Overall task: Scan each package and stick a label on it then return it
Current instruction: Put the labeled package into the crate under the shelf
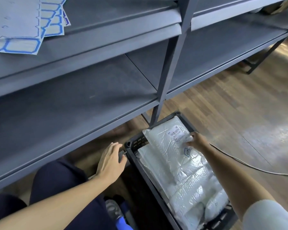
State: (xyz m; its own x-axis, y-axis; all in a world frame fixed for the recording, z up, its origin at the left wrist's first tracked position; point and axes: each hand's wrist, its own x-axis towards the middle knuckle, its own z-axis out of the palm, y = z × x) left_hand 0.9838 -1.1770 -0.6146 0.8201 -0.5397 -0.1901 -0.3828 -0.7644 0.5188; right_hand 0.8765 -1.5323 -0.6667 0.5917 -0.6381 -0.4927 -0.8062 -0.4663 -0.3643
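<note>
Wood-grain floor [223, 105]; slatted black crate [131, 146]; right hand [198, 141] on crinkly white package [178, 156].

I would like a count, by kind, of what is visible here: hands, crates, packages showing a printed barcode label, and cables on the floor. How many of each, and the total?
Hands: 2, the left hand and the right hand
Crates: 1, the black crate
Packages showing a barcode label: 1, the top white package
Cables on the floor: 1, the grey cable
Total: 5
</note>
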